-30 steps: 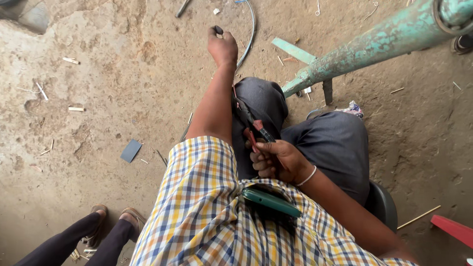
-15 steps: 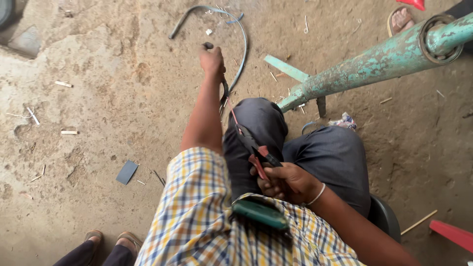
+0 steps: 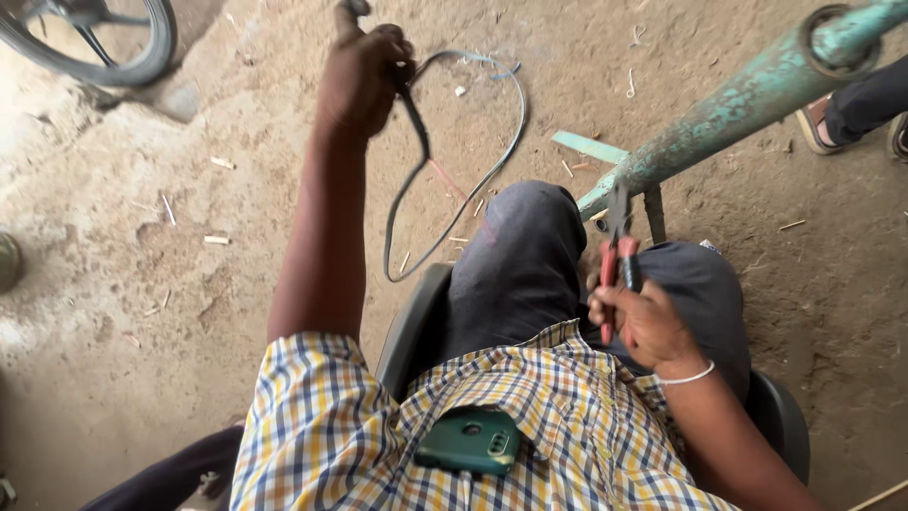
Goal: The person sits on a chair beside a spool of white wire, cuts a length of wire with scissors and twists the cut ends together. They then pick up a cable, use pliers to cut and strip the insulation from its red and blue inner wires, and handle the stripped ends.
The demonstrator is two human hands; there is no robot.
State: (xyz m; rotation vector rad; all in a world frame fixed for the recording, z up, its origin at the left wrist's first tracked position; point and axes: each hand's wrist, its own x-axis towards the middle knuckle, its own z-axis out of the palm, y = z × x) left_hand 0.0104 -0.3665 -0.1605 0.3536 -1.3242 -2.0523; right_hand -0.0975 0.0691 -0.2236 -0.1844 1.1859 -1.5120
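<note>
Black cable (image 3: 426, 180), a long bent loop, now hangs lifted off the dirt floor (image 3: 189, 284) from the left hand (image 3: 364, 76), whose fingers are curled tight around its upper end; a moment ago that hand was reaching down to it on the ground. Beside the raised knee (image 3: 520, 255), the loop dangles to its left. On the knee's right, the right hand (image 3: 643, 326) stays wrapped around red-handled pliers (image 3: 617, 270), tips pointing up toward the green metal pipe (image 3: 728, 123). Below the knee, a green phone (image 3: 468, 440) sits in the checked shirt's pocket.
</note>
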